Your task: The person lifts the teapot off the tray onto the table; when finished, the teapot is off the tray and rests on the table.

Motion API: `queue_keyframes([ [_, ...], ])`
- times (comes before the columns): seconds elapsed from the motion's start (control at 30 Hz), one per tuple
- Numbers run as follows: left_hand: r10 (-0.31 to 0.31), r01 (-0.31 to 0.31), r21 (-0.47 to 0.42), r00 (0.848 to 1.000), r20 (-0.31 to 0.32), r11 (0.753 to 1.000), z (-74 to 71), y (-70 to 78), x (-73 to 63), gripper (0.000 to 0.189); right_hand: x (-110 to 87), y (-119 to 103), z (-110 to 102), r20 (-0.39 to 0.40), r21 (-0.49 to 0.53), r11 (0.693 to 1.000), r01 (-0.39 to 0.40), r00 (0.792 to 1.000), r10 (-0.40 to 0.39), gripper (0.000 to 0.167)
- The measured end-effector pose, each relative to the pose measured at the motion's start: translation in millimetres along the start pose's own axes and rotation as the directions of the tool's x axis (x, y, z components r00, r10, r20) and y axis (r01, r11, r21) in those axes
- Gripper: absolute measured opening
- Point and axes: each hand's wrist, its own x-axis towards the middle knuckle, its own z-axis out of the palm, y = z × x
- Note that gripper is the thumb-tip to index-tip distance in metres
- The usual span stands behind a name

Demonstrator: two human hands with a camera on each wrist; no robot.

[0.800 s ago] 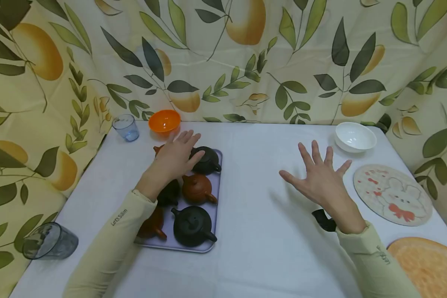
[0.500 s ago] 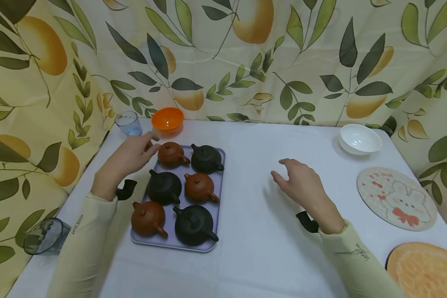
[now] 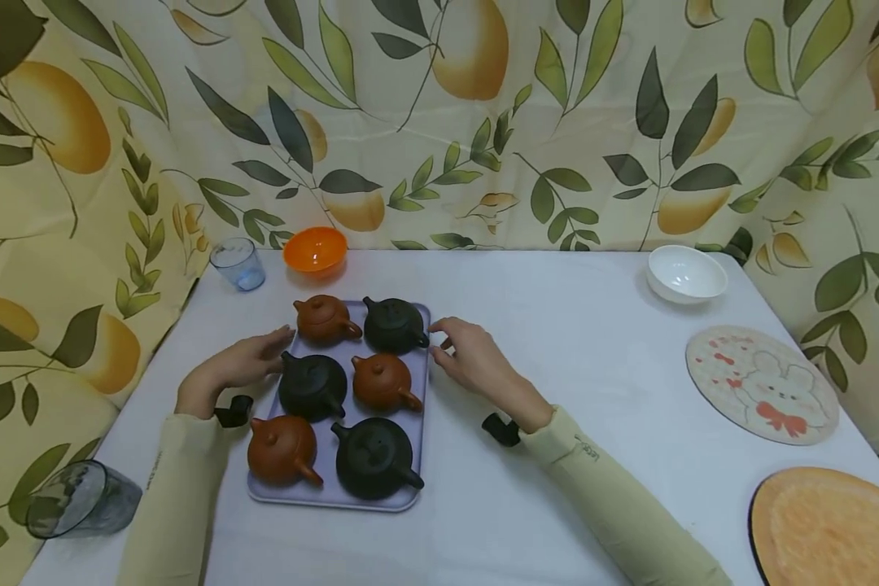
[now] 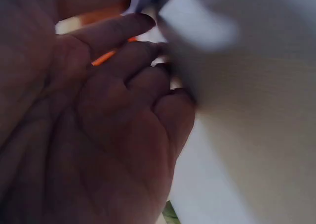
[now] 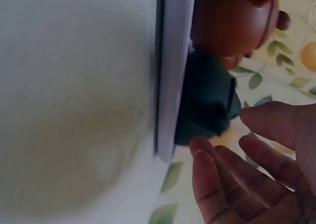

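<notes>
A purple tray [image 3: 321,498] holds three reddish-brown teapots, such as the middle one [image 3: 382,382], and three black ones, such as the front one [image 3: 375,457]. At the tray's left rim my left hand [image 3: 238,362] has its fingers beside the middle black teapot [image 3: 312,387]. In the left wrist view, that hand [image 4: 118,100] shows relaxed fingers with nothing in the palm. My right hand [image 3: 476,354] is by the tray's right side, fingertips close to the handle of the back black teapot [image 3: 394,325]. In the right wrist view its fingers [image 5: 207,184] are spread apart and hold nothing.
An orange bowl [image 3: 315,252] and a blue glass [image 3: 238,264] stand at the back left. A grey glass [image 3: 84,498] is near the left edge. To the right are a white bowl [image 3: 686,275], a rabbit-print mat [image 3: 762,387] and an orange-tan round mat [image 3: 828,529].
My left hand has left its place over the back teapots and come down to the tray's left side. My right hand has moved left to the tray's right side.
</notes>
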Motion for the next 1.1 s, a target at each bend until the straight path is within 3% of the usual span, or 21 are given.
queue_keyframes([
  [0.13, 0.002, 0.001, -0.048, 0.998, 0.058, 0.999, 4.8, -4.4, 0.0, 0.062, 8.8, 0.1, 15.5, 0.019, 0.094, 0.996, -0.012, 1.000, 0.011, 0.031],
  [0.37, -0.014, 0.017, -0.046, 0.997, 0.075, 0.999, 5.2, -3.8, 7.5, 0.061, 13.8, 9.8, 28.6, -0.058, 0.213, 0.975, -0.058, 0.996, 0.072, 0.029],
  [0.53, -0.042, 0.047, -0.052, 0.995, 0.088, 0.998, 3.0, -5.9, 6.3, 0.062, 16.5, 8.6, 32.7, -0.073, 0.287, 0.953, -0.101, 0.989, 0.127, 0.028],
  [0.8, -0.070, 0.080, -0.087, 0.991, 0.113, 0.993, 2.7, -9.7, 2.4, 0.064, 17.6, 5.1, 35.2, -0.073, 0.272, 0.938, -0.213, 0.968, 0.241, 0.023],
  [1.1, -0.065, 0.079, -0.121, 0.990, 0.122, 0.989, 3.2, -7.8, 4.7, 0.065, 17.8, 6.8, 28.7, -0.119, 0.267, 0.935, -0.234, 0.954, 0.273, 0.017],
])
